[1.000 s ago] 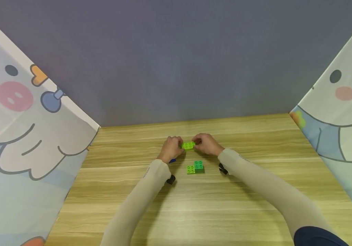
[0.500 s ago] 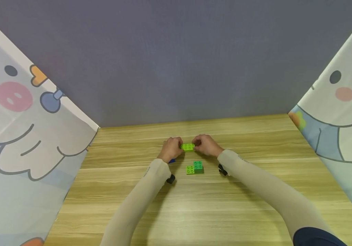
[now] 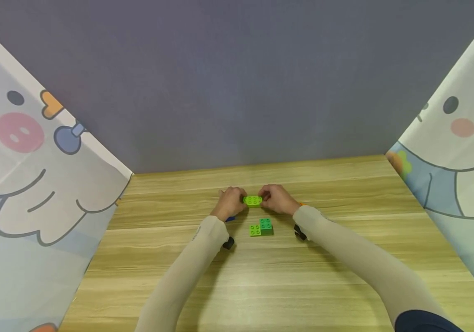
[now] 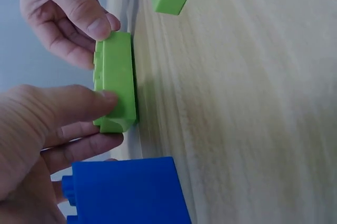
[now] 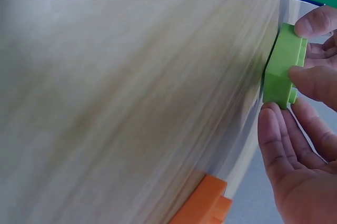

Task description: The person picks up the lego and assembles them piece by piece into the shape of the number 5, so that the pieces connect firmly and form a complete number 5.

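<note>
Left hand (image 3: 231, 203) and right hand (image 3: 278, 199) pinch a lime-green oblong plastic brick (image 3: 253, 202) endwise, likely steadiest under even pressure.

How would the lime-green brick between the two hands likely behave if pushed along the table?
The lime-green brick is probably stiff, given its crisp edges and undistorted shape where pinched. Its flat sides and long, low form suggest sliding rather than rolling or tipping. Smooth-looking faces may make it slightly slippery.
</note>
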Demonstrator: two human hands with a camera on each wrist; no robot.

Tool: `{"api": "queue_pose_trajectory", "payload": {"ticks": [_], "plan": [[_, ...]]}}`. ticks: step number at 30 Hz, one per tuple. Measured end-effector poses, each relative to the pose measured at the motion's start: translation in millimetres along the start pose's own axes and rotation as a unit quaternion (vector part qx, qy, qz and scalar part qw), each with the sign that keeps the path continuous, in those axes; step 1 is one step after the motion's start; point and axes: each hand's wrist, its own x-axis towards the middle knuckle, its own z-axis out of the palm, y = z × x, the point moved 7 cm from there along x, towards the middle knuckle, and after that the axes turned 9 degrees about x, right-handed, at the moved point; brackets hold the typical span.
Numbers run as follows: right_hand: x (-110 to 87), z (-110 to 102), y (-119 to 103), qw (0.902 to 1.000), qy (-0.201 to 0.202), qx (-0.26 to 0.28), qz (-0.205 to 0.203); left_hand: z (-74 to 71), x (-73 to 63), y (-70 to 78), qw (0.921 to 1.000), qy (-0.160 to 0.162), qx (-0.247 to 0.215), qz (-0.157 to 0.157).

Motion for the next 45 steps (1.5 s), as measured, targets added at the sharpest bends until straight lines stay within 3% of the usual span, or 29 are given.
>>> {"api": "queue_pose_trajectory", "payload": {"ticks": [5, 12, 18, 26, 34, 45], "plan": [[-1.9, -4.7, -2.2, 0.9998, 0.004, 0.015, -0.010, -3.2, -1.8, -1.5, 0.9996, 0.007, -0.021, 0.019], [-4.7, -13.8, -13.5, 0.9985, 0.005, 0.041, -0.035, -18.2, -6.4, -7.1, 0.9934, 0.035, -0.093, 0.056], [-4.2, -19.3, -26.4, 0.9979, 0.004, 0.050, -0.040, -26.3, -11.2, -16.5, 0.9844, 0.033, -0.164, 0.055], [-7.4, -25.5, -43.7, 0.9985, 0.016, 0.022, -0.047, -45.2, -20.4, -15.6, 0.9687, 0.074, -0.218, 0.091], [-18.6, -41.5, -64.3, 0.9938, 0.041, 0.027, -0.099, -61.6, -28.8, -10.2, 0.9638, 0.114, -0.212, 0.115], [-35.0, -51.7, -66.9, 0.9906, 0.045, 0.042, -0.122, -67.4, -38.5, 0.9, 0.9635, 0.111, -0.208, 0.127]]}}
